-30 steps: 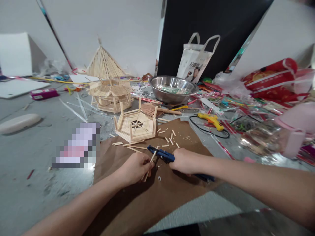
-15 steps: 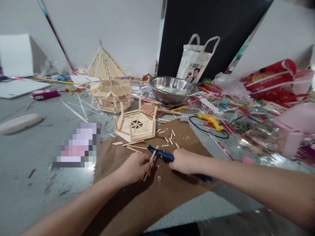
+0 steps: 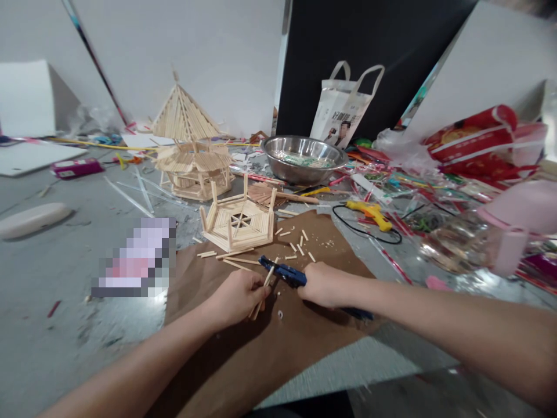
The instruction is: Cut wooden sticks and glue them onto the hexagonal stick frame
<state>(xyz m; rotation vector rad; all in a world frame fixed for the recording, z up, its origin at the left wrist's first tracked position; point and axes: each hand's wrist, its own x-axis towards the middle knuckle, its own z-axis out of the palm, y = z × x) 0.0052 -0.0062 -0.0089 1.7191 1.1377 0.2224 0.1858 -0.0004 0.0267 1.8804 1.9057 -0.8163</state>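
My left hand [image 3: 237, 297] is closed on a thin wooden stick [image 3: 262, 288], pinching it so its upper end sits in the jaws of a blue cutter [image 3: 282, 271]. My right hand [image 3: 324, 284] is wrapped round the cutter's handles. Both hands rest on a brown paper sheet [image 3: 270, 348]. Short cut stick pieces [image 3: 300, 248] lie scattered on the paper just beyond the cutter. A hexagonal stick base with upright posts [image 3: 237, 219] stands at the paper's far edge. Behind it is a stick pavilion with a pointed roof [image 3: 191, 145].
A steel bowl [image 3: 303, 158] and a white paper bag [image 3: 343, 104] stand at the back. A yellow glue gun [image 3: 369, 213] with a black cord lies right of the paper. Coloured sticks, red packaging [image 3: 478, 139] and a clear plastic bag [image 3: 452, 247] crowd the right side.
Nothing has visibly changed apart from a slight shift of the camera; both hands hold the stick and cutter in the same place.
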